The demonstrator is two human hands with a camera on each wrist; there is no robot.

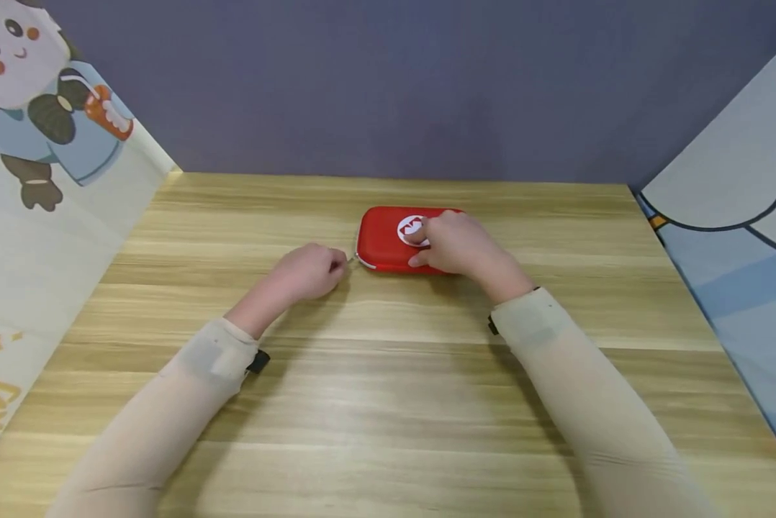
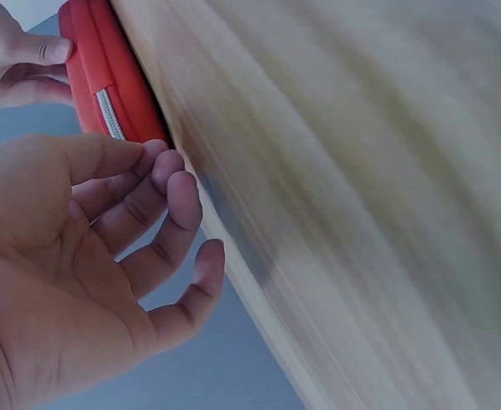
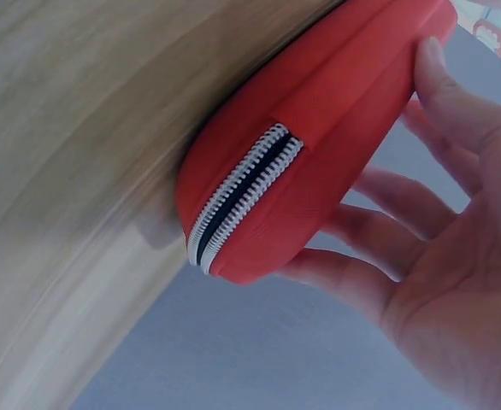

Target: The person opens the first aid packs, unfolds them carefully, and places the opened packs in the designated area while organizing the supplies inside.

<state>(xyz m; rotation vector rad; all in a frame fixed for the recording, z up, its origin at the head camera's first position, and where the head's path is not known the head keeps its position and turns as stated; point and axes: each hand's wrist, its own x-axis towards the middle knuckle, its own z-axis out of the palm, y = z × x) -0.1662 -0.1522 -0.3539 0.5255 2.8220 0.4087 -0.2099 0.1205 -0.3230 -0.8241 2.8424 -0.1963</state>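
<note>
A red zip case point(image 1: 381, 241) with a white round emblem lies flat on the wooden table. At its front left corner my left hand point(image 1: 313, 271) pinches the small zipper pull point(image 1: 352, 259), thumb against the bent forefinger. My right hand point(image 1: 456, 241) holds the case from above, its thumb by the front edge and its fingers over the lid. In the right wrist view, the silver zipper teeth point(image 3: 250, 192) stand apart with a dark gap between them. A strip of silver teeth point(image 2: 109, 113) also shows in the left wrist view. The right hand covers part of the emblem.
The wooden table point(image 1: 362, 403) backs onto a plain grey-blue wall point(image 1: 388, 86). Cartoon-printed panels stand at the left point(image 1: 44, 137) and right point(image 1: 725, 237) sides. Both forearms, in pale sleeves with dark wrist bands, reach in from the front.
</note>
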